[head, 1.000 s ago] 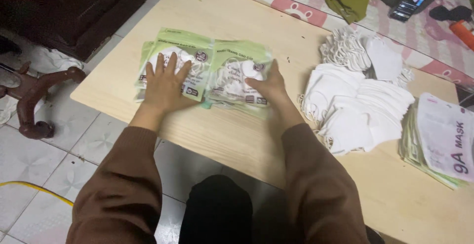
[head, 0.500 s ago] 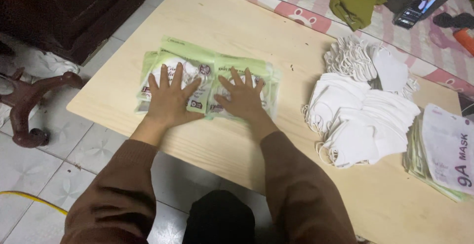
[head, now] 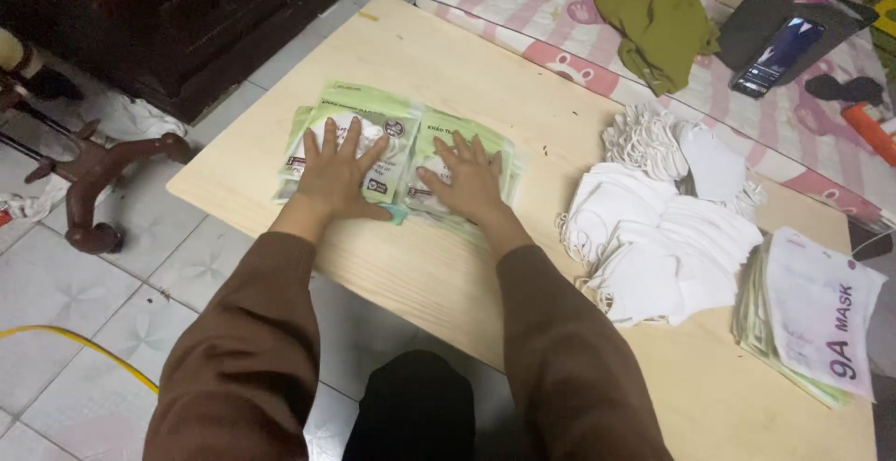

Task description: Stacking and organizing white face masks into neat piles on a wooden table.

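here my left hand (head: 338, 167) lies flat, fingers spread, gripping nothing, pressing the left stack of green mask packets (head: 359, 120); my right hand (head: 471, 179) does the same on the right stack (head: 485, 144) just beside it. i judge this the flattening step; next calls for squaring both stacks together. the table's (head: 420, 265) near edge is close under my wrists; bare wood lies far and right before the loose white masks (head: 663, 237).
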